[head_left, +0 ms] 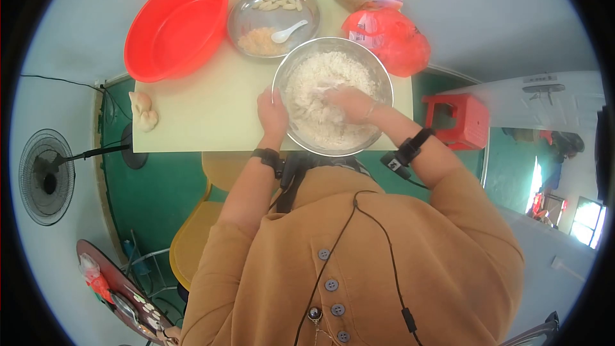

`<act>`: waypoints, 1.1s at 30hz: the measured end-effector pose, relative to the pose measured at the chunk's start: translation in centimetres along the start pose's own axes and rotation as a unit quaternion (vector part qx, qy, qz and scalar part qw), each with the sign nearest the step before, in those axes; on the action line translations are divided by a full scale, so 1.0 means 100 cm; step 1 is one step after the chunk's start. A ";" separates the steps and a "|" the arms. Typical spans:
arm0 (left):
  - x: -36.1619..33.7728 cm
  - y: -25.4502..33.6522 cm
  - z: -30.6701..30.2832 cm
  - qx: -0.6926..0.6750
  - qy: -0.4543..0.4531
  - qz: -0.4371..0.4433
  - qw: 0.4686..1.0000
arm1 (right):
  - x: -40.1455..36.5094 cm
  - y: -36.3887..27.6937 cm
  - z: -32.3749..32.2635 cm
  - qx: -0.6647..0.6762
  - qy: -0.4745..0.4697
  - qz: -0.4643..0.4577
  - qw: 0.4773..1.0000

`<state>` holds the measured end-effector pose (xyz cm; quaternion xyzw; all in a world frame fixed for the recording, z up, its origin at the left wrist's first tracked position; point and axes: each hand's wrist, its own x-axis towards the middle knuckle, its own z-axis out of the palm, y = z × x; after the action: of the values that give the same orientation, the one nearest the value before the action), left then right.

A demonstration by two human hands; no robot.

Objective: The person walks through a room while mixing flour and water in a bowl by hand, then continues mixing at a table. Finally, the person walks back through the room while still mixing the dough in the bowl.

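Observation:
A round metal bowl [386,95] at the table's front edge holds a crumbly white flour mixture [330,67]. My left hand [273,114] grips the bowl's left rim, fingers wrapped at its side. Inside the bowl, my right hand [351,102] is down in the mixture; its fingertips are partly hidden, and what lies between them, if anything, cannot be made out. Behind the bowl stands a metal plate [246,9] with pale pieces [278,4] at its back, an orange-yellow crumbly food [257,41] at its front and a white spoon [289,31].
A red basin [176,27] sits at the table's back left, a red plastic bag [391,41] at the back right. Onion-like bulbs [146,115] lie on the table's left edge [192,134]. A red stool [471,122] is to the right, a fan [48,176] far left.

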<state>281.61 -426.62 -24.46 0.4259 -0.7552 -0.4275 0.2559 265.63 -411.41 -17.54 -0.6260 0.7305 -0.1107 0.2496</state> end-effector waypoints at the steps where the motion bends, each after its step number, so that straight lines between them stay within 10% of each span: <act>1: 0.000 0.001 0.000 0.004 0.006 0.004 1.000 | -0.007 0.007 -0.006 -0.021 -0.030 -0.003 0.999; 8: -0.001 0.003 0.000 -0.002 0.012 -0.007 1.000 | -0.040 0.039 0.016 -0.130 -0.164 0.019 0.978; 18: 0.000 -0.005 0.007 -0.002 0.045 0.011 0.999 | -0.011 0.022 0.026 -0.140 -0.051 0.062 0.987; 23: 0.001 -0.007 0.004 0.005 0.021 0.015 1.000 | 0.026 0.007 0.026 -0.054 0.085 0.234 0.967; 33: 0.001 -0.007 0.003 0.006 0.023 0.038 0.999 | 0.039 -0.004 0.054 0.200 0.033 0.273 0.941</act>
<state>281.61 -426.76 -25.25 0.4084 -0.7673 -0.4025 0.2870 268.35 -414.44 -22.83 -0.3362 0.8439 -0.2027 0.3657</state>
